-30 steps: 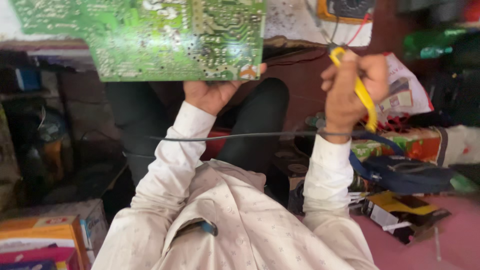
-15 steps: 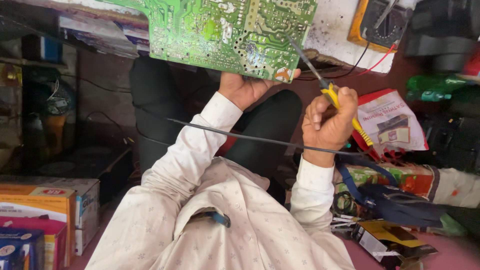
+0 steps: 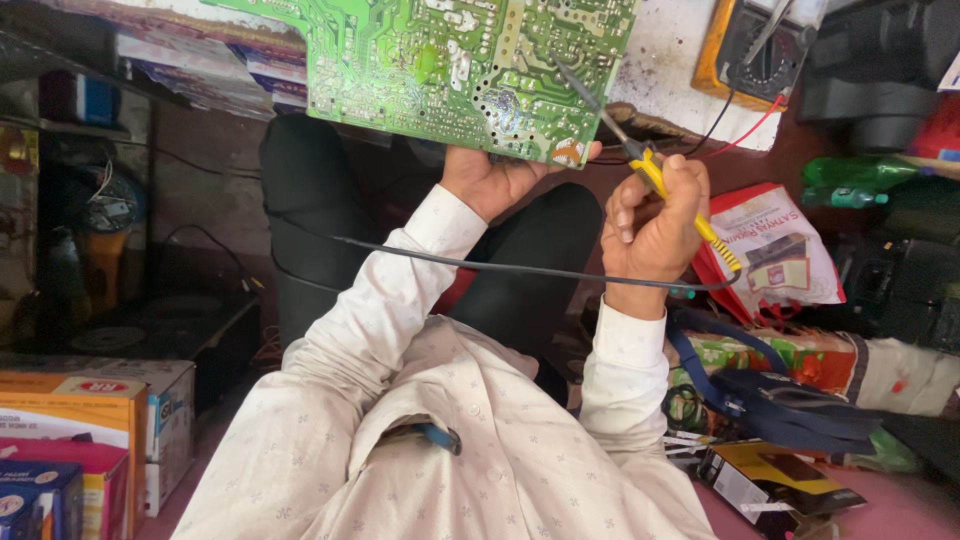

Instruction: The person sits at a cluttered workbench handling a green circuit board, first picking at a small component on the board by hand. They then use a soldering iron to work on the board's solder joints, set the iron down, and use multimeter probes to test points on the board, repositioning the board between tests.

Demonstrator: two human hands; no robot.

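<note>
the green circuit board [image 3: 450, 70] is the biggest thing in front of me, solder side up, and i place everything else from it. my left hand [image 3: 490, 180] has its grip closed on the board's near edge, thumb up by the corner, so the board hangs out over my lap with only that one edge held. just right of the board's near corner, my right hand [image 3: 655, 220] is closed around the yellow-handled soldering iron [image 3: 665, 190], its dark tip [image 3: 575, 85] lying on the board's solder side. the iron's black cord [image 3: 520, 270] runs below the board, across my left sleeve. beyond the board's right edge sits a yellow multimeter [image 3: 745, 50] on the pale surface [image 3: 660, 60].

risks as i judge them: held by one edge, the board could tip or slip under the iron's pressure; the cord draped over my arm could snag and drag the tip across neighbouring joints.
</note>
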